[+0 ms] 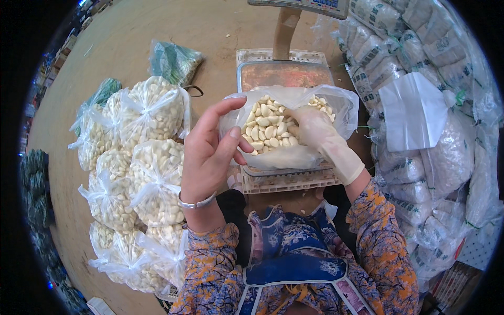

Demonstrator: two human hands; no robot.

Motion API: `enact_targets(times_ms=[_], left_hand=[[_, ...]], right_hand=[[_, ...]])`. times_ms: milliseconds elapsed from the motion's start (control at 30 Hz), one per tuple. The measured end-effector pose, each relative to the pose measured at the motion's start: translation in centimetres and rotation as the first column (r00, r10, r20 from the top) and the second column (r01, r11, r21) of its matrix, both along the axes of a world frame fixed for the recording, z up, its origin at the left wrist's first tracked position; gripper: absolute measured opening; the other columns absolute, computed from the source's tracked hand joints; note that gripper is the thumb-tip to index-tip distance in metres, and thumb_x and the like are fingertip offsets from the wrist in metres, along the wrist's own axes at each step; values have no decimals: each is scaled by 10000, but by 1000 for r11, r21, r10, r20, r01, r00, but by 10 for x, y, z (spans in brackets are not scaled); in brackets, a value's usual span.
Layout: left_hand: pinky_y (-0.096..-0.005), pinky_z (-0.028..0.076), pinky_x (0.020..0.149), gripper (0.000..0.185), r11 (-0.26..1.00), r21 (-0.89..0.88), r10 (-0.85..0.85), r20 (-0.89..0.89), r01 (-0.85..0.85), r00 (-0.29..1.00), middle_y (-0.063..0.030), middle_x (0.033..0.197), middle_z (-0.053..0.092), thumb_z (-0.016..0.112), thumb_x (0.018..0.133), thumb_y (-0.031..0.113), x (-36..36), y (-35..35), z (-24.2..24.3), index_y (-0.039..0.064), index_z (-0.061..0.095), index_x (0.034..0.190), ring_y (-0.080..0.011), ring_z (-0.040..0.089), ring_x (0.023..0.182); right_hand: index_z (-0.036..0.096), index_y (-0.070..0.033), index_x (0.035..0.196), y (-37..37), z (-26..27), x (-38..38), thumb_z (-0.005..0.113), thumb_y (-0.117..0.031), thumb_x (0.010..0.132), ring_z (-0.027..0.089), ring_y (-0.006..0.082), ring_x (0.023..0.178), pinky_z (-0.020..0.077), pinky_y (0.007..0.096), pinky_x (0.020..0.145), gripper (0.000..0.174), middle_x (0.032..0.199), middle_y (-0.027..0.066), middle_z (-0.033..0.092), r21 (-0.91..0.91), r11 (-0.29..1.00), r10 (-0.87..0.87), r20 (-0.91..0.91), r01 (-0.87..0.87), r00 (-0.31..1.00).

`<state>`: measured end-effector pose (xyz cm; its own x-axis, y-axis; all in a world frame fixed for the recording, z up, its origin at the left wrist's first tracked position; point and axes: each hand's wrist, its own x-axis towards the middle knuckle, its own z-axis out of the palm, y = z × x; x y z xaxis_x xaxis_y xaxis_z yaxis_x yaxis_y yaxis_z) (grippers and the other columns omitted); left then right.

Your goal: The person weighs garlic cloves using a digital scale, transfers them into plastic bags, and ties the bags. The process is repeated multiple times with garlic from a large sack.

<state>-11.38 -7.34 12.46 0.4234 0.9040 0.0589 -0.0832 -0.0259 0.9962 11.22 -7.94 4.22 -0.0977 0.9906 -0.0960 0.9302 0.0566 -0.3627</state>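
Observation:
An open clear plastic bag (271, 157) full of peeled garlic cloves (267, 126) lies on the platform of a weighing scale (285, 75). My right hand (315, 128), in a thin pale glove, reaches into the bag with its fingers among the cloves; whether it grips any is hidden. At the bag's left edge is my bare left hand (212, 145), thumb and forefinger apart, with a silver bangle at the wrist. Nothing shows between those fingers.
Several tied bags of peeled garlic (157, 181) are stacked at the left. Behind them lies a bag with green contents (173, 63). The scale's display (303, 6) stands on a post at the top. Plastic-wrapped packs (405, 169) are piled at the right, with a white sheet (413, 112) on them.

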Motion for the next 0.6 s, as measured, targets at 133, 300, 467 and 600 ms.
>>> enact_targets(times_ms=[133, 300, 467, 600], left_hand=[[-191, 473, 542, 338, 995, 68, 73, -39, -70, 997, -55, 954, 589, 478, 827, -31, 5, -1, -7, 3, 489, 1163, -49, 567, 665], [-262, 476, 657, 337, 896, 443, 209, -333, -44, 920, -98, 1042, 577, 544, 807, 21, 8, 0, -14, 4, 504, 1141, -144, 593, 730], [-332, 443, 802, 332, 755, 654, 359, -361, -40, 861, -137, 1086, 559, 584, 781, 49, 9, -3, -12, -8, 529, 1104, -261, 570, 917], [-351, 423, 861, 334, 676, 729, 446, -290, -106, 847, -168, 1084, 553, 595, 765, 43, 12, -8, -3, -2, 542, 1091, -307, 532, 1019]], right_hand=[[613, -84, 1013, -17, 12, 10, 590, -194, 803, 609, 244, 764, 467, 326, 678, 238, 796, 132, 625, -28, 980, -196, -237, 195, 952], [611, -22, 932, -60, 72, 34, 604, -196, 815, 595, 121, 609, 451, 224, 511, 210, 714, 76, 625, -146, 902, -370, -744, 405, 556], [571, 21, 949, -114, 128, 81, 570, -141, 838, 403, 35, 462, 325, 171, 432, 196, 583, 6, 493, 203, 785, -23, -935, 585, 354], [560, 15, 973, -150, 170, 103, 565, -146, 857, 406, 36, 475, 332, 172, 453, 199, 579, -14, 467, 477, 742, 314, -868, 472, 384]])
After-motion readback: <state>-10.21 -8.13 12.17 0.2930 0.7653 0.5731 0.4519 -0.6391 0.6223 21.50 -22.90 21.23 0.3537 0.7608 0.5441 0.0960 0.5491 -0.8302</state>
